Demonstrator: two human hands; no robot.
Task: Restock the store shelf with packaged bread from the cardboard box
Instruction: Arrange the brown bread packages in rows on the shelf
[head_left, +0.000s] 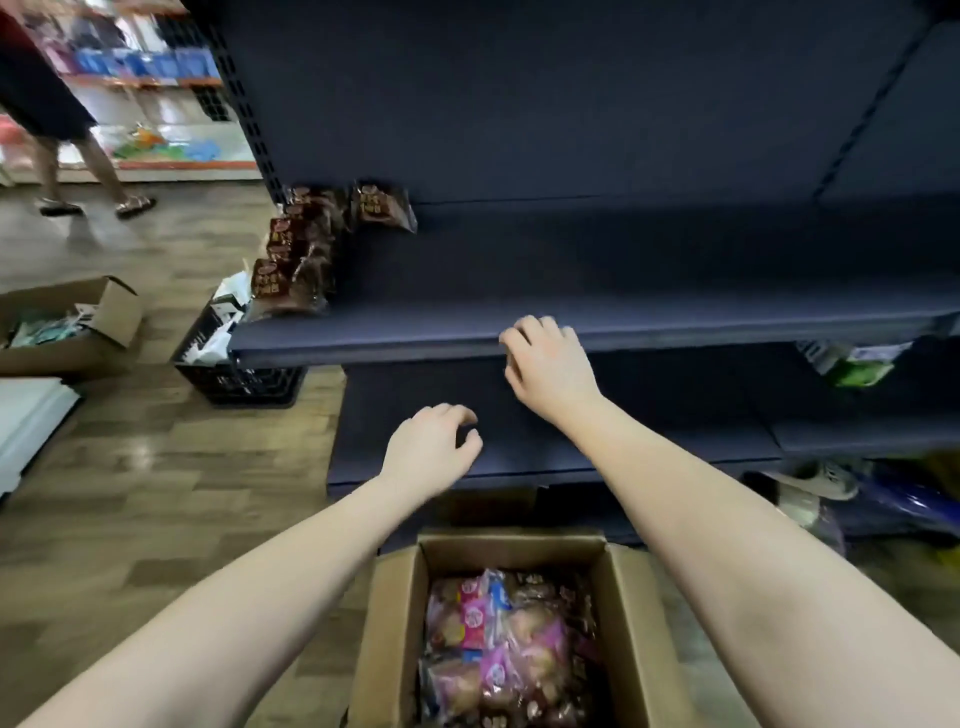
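Note:
An open cardboard box (387, 613) stands on the floor below me, filled with packaged bread (498, 649) in pink and brown wrappers. A dark blue shelf (675, 322) runs across the middle. Several brown bread packs (296, 260) stand in a row at its left end. My left hand (431, 449) hovers in front of the lower shelf, fingers loosely curled, holding nothing. My right hand (550, 364) is at the front edge of the middle shelf, fingers bent down, empty; whether it touches the edge is unclear.
A black crate (234, 374) with white items sits on the floor at the shelf's left end. Another open carton (67, 327) lies farther left. A person's legs (93, 171) walk at the top left. Goods (852, 364) lie on the lower right shelves.

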